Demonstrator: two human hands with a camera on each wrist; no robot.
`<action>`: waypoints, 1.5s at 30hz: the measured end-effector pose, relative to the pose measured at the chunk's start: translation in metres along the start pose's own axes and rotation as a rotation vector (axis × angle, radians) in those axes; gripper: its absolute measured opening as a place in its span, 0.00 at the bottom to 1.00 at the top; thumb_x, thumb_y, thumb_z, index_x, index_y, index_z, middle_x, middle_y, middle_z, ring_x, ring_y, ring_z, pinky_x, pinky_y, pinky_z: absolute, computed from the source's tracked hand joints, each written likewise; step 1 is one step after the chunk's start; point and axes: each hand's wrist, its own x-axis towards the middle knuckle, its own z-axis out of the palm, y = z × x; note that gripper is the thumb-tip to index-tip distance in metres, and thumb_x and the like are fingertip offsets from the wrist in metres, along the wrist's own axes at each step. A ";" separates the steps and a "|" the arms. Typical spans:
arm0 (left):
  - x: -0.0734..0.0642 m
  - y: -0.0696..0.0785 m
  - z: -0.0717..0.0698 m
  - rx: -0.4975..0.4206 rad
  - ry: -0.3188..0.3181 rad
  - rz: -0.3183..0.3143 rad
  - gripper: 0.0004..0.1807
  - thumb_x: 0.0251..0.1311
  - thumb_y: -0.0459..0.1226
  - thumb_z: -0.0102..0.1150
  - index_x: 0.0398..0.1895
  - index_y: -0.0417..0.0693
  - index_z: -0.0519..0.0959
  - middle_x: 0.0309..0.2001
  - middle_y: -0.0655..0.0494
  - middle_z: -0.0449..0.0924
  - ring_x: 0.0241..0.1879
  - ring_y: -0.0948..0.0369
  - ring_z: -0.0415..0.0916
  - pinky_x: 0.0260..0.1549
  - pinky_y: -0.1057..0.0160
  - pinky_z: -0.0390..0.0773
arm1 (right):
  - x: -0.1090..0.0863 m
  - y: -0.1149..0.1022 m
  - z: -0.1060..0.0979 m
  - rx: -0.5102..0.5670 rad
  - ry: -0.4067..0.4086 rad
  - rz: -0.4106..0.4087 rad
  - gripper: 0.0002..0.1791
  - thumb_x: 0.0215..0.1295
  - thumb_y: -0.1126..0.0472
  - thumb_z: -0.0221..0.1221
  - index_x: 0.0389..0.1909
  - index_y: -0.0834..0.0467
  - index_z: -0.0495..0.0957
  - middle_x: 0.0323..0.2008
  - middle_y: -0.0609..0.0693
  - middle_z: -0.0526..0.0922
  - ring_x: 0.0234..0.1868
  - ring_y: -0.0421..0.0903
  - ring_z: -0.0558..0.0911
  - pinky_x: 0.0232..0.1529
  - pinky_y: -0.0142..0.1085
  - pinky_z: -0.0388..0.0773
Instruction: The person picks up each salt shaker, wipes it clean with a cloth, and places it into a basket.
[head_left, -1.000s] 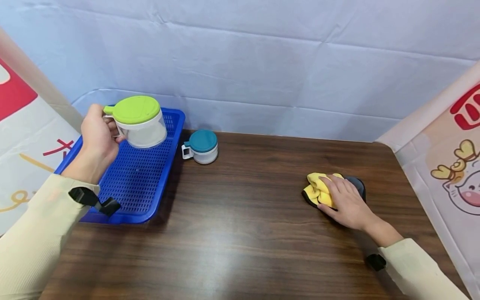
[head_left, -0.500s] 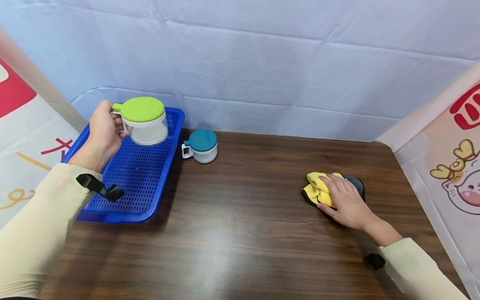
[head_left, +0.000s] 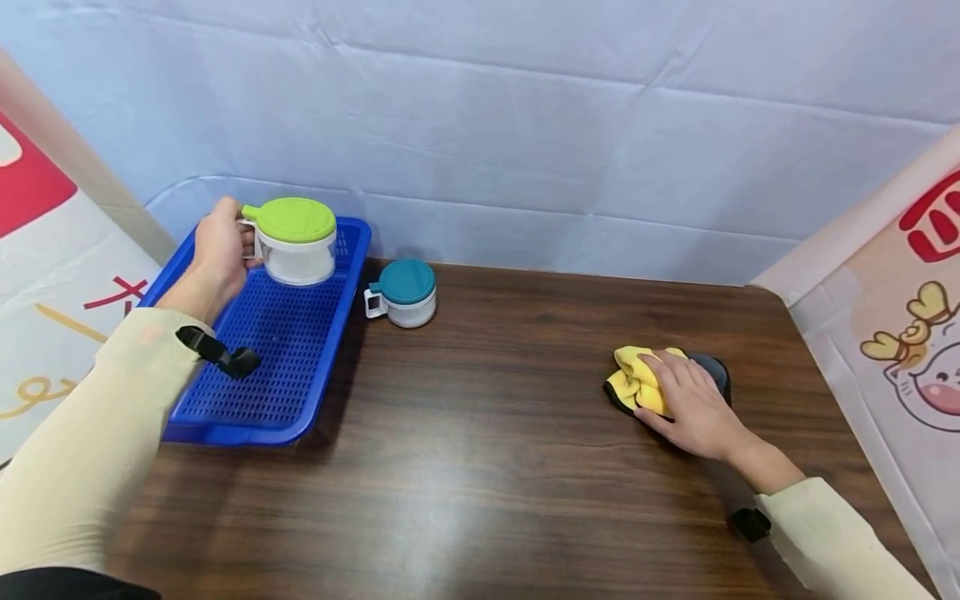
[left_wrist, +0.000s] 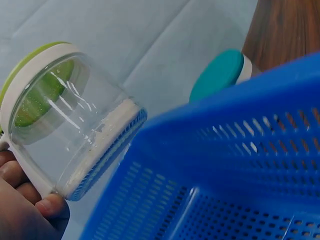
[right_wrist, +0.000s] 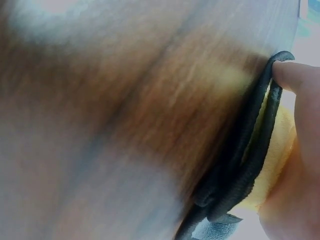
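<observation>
My left hand [head_left: 221, 254] grips the white handle of a clear seasoning jar [head_left: 300, 260] with a lime-green lid. In the head view the jar appears over the far end of a blue plastic basket [head_left: 258, 433]. The left wrist view shows the jar [left_wrist: 75, 125] tilted in that frame, above the basket's rim [left_wrist: 230, 107], with a thin white layer at its bottom. On the right, my right hand [head_left: 693, 408] rests on a folded yellow cloth [head_left: 633, 383] with black edging and a grey side. Its fingers lie fairly straight; the thumb touches the cloth's black edge [right_wrist: 260, 150].
A smaller jar with a teal lid [head_left: 407, 282] and white handle stands on the dark wooden table [head_left: 480, 433], just right of the basket. A pale sheet [head_left: 525, 125] hangs behind the table. Printed sheets stand at the left and right sides.
My left hand has carried the green-lidded jar slightly right and farther away over the basket. The right hand and cloth stay in place.
</observation>
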 end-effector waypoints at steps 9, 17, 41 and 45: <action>0.023 -0.011 -0.003 0.156 0.033 0.019 0.19 0.69 0.39 0.37 0.19 0.53 0.71 0.12 0.64 0.66 0.14 0.67 0.63 0.15 0.69 0.63 | -0.002 0.000 0.000 0.006 0.001 0.004 0.46 0.60 0.53 0.70 0.74 0.61 0.58 0.68 0.69 0.63 0.68 0.70 0.62 0.62 0.70 0.58; 0.039 -0.021 -0.009 0.341 0.008 0.047 0.17 0.71 0.42 0.36 0.23 0.55 0.68 0.14 0.67 0.63 0.18 0.67 0.62 0.20 0.70 0.67 | -0.001 0.000 0.000 0.007 0.000 0.004 0.46 0.60 0.53 0.70 0.74 0.61 0.58 0.69 0.69 0.63 0.68 0.70 0.62 0.62 0.69 0.58; 0.055 -0.048 -0.019 0.659 -0.083 0.046 0.18 0.73 0.46 0.30 0.27 0.48 0.64 0.17 0.65 0.61 0.24 0.62 0.61 0.35 0.56 0.69 | -0.003 0.001 -0.003 -0.007 -0.009 0.005 0.46 0.60 0.53 0.70 0.74 0.61 0.58 0.68 0.70 0.63 0.68 0.71 0.62 0.61 0.70 0.58; 0.058 -0.053 -0.017 0.672 -0.090 0.051 0.21 0.74 0.46 0.29 0.22 0.51 0.63 0.16 0.64 0.60 0.23 0.62 0.60 0.34 0.55 0.68 | -0.004 0.002 -0.004 -0.014 -0.011 0.011 0.46 0.60 0.53 0.70 0.74 0.61 0.57 0.68 0.69 0.63 0.68 0.71 0.62 0.61 0.70 0.58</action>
